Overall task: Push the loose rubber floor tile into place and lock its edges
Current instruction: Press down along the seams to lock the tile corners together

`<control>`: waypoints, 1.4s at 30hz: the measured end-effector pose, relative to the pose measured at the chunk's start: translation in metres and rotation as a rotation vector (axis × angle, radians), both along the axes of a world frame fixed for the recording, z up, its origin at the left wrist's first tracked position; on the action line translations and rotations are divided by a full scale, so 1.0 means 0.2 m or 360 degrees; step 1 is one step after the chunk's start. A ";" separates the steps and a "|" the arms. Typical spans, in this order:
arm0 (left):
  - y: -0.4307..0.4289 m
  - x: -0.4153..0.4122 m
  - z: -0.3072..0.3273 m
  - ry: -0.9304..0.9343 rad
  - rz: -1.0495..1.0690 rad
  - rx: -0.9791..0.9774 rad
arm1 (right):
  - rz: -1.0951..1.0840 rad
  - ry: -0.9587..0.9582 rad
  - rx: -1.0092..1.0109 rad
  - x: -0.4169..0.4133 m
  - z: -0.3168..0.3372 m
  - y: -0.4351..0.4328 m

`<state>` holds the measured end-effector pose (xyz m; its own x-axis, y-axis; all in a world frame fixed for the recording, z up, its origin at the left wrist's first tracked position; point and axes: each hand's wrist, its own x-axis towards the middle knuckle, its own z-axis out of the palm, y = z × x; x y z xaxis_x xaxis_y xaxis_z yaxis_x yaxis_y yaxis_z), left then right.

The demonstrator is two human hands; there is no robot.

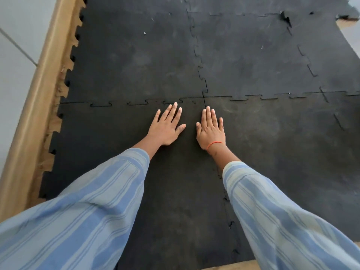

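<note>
Both hands, left hand (167,126) and right hand (211,129), lie spread flat on the rubber tile (120,152), holding nothing; it looks heavy and bendy, so push near its toothed edge (136,103).

head-worn view, looking steeply down, close over floor tiles (136,65)

Both arms wear loose, roomy sleeves of pale blue cloth with darker blue stripes running lengthwise, and the left sleeve (81,207) and right sleeve (276,211) both end short of the wrist. The right hand (211,131) has a thin orange-red thread bracelet (214,143) at the wrist. The left hand (167,128) wears nothing.
</note>
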<state>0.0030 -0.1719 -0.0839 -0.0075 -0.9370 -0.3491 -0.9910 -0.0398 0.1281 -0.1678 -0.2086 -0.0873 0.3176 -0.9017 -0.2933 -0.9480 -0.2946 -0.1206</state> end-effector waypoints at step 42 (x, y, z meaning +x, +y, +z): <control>0.35 0.92 0.14 0.0060 0.1021 0.0429 | 0.0419 0.0089 0.0473 0.71 0.20 -0.01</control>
